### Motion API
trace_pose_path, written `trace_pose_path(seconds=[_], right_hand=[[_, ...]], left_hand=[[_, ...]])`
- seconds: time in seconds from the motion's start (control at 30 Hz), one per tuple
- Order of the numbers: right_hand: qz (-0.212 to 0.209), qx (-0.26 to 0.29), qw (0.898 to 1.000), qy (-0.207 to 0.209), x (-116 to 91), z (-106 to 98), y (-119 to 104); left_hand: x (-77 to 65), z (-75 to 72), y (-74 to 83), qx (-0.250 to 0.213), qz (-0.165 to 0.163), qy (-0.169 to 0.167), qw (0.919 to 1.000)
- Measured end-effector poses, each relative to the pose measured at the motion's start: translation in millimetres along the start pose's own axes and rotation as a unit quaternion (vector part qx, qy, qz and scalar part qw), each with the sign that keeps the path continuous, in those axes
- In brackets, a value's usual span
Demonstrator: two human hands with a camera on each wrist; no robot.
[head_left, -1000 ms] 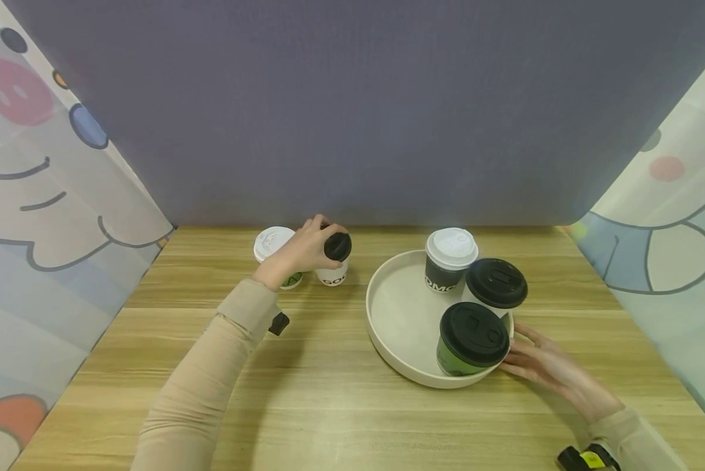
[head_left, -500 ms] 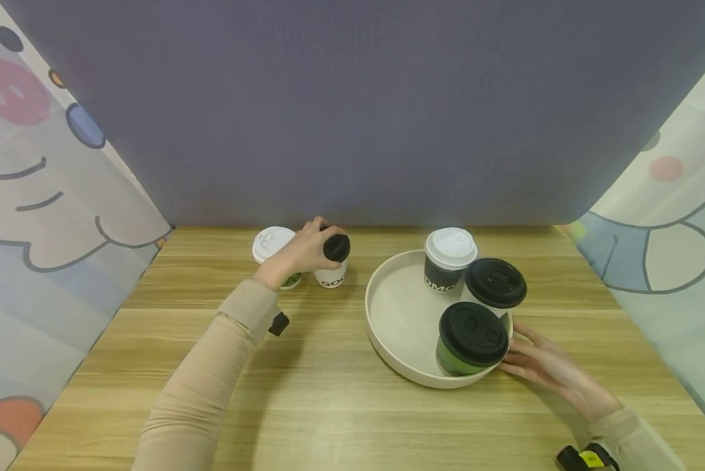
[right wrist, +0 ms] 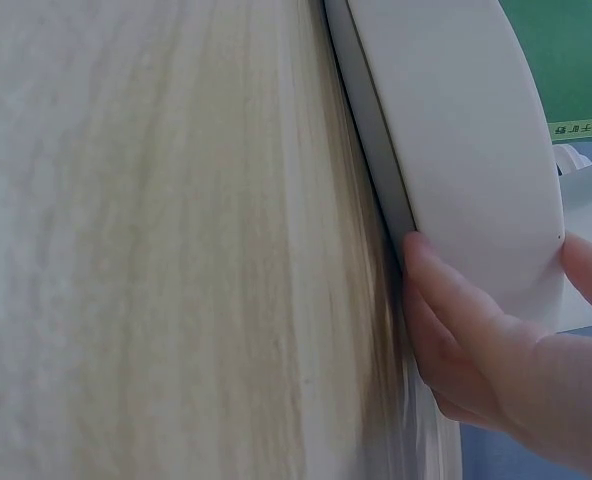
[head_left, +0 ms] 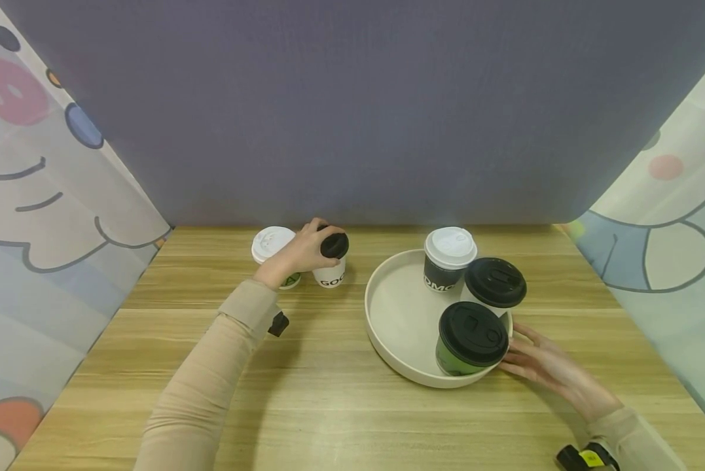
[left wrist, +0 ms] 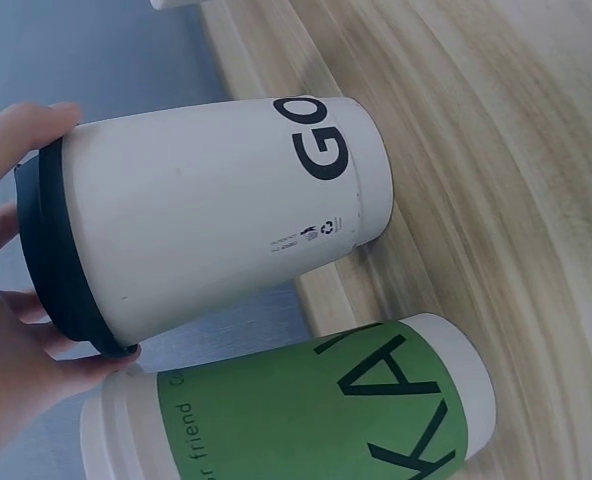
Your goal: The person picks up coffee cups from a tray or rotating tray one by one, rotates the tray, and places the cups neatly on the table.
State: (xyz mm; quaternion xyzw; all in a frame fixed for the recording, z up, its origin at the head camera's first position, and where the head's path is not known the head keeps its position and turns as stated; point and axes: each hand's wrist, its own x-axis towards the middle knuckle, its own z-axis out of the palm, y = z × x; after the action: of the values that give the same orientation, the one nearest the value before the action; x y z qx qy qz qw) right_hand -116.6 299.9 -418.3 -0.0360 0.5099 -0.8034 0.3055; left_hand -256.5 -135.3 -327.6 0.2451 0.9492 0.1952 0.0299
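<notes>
Toward the back left of the table, my left hand (head_left: pixel 307 248) grips the black lid of a white paper coffee cup (left wrist: pixel 211 210) from above, thumb and fingers around the lid's edge. The cup stands upright, its base at the tabletop. Close beside it is a green-and-white coffee cup (left wrist: pixel 316 410) with a white lid, partly behind the hand in the head view. My right hand (head_left: pixel 543 363) holds the round cream tray (head_left: pixel 399 373) at its right side, fingers against the outer wall and thumb at the rim.
Inside the tray stand a dark cup with white lid (head_left: pixel 449 258), a black-lidded white cup (head_left: pixel 496 282) and a black-lidded green cup (head_left: pixel 472 337). A grey panel (head_left: pixel 352 118) rises behind the wooden table (head_left: pixel 340 418); printed curtains (head_left: pixel 52 216) flank it.
</notes>
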Motion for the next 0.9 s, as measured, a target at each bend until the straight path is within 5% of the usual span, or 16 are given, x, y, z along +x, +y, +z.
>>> trace_pose_path(seconds=[0.5, 0.9], right_hand=[[-0.003, 0.004, 1.0, -0.012, -0.9, 1.4, -0.9], [-0.002, -0.011, 1.0, -0.015, 0.4, -3.0, -2.0]], left_hand=[[-1.7, 5.1, 0.2, 0.048, 0.013, 0.028, 0.9984], [-15.0, 15.9, 24.9, 0.071, 0.095, 0.069, 0.9905]])
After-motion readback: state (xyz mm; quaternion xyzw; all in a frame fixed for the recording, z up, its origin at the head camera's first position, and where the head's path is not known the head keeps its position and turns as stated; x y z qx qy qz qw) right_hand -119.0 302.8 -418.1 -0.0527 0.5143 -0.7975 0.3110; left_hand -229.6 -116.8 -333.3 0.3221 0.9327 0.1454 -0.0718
